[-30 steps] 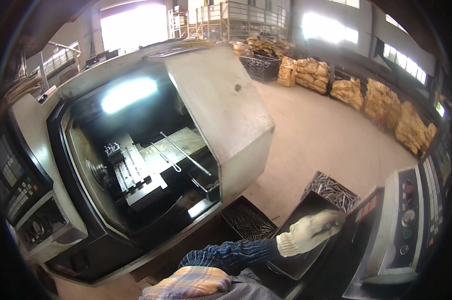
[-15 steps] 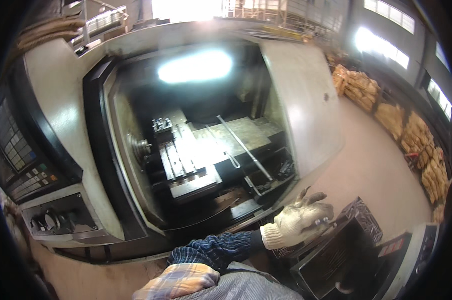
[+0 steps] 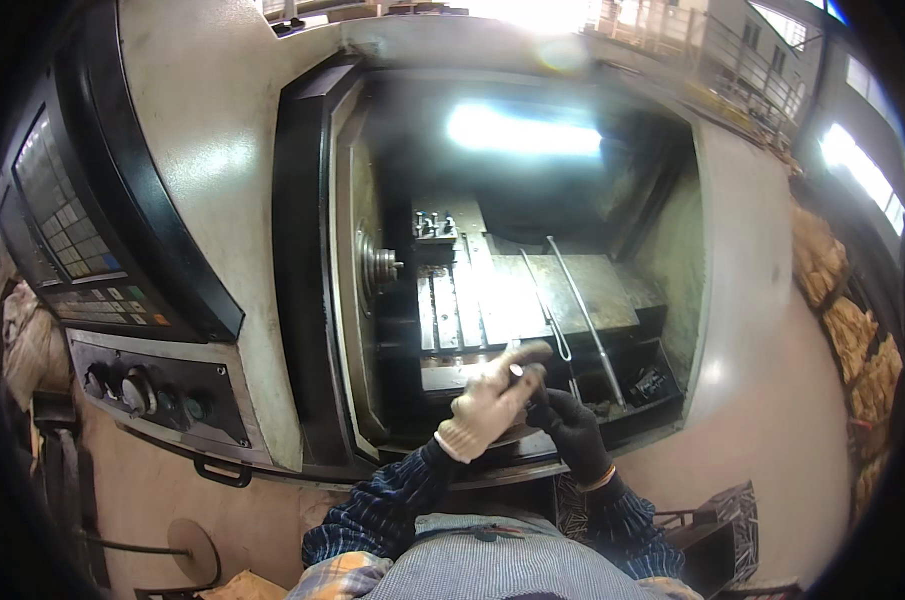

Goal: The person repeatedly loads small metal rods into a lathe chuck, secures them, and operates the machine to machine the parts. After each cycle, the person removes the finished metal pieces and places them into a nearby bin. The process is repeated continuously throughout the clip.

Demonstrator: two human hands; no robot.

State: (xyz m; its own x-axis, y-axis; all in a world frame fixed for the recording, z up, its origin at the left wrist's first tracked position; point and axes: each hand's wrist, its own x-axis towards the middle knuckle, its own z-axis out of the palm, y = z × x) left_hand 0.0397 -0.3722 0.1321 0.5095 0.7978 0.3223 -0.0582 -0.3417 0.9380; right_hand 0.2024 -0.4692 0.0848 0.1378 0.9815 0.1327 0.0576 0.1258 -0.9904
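Note:
My left hand (image 3: 480, 410), in a cream work glove, is in front of the lathe opening, fingers closed around small, shiny metal pieces (image 3: 516, 371); one round end pokes out by the thumb. Close on its right is my right hand (image 3: 572, 432), in a dark glove, with its fingers bent in toward the left hand's fingertips. What the right fingers grip is hidden. Beyond the hands lies the slotted lathe table (image 3: 452, 310). A tool block with bolts (image 3: 435, 225) stands on it, and a chuck (image 3: 384, 266) projects from the left wall.
A long metal rod (image 3: 587, 320) and a thinner looped rod (image 3: 545, 305) slant across the lathe bed. The control panel (image 3: 72, 230) with knobs below stands left. A dark bin with thin metal pieces (image 3: 737, 530) sits low right, and yellowish sacks (image 3: 852, 345) line the far right.
My left hand has come from the bin at the right to the front of the lathe opening. My right hand has come into view beside it. The view has turned rightward-to-left.

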